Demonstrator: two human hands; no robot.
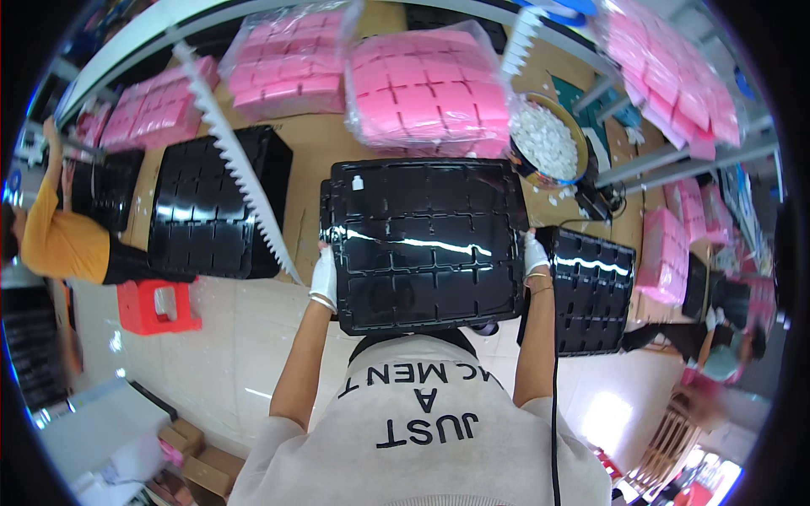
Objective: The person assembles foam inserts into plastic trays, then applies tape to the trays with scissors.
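Note:
I hold a glossy black plastic tray, moulded into rectangular compartments, in front of my body. A small white sticker shows near its far left corner. My left hand, in a white glove, grips the left edge, while my right hand, gloved likewise, is closed on the right edge. Most of the fingers go out of sight at the tray's sides. Whether it is one tray or several nested together, I cannot tell. Just right of my right hand stands another black tray stack.
Bagged pink foam pieces lie along the back of the brown worktable. A round tub of white bits stands back right, a black tray stack left. A white toothed strip hangs there. Red stool; co-worker in orange at left.

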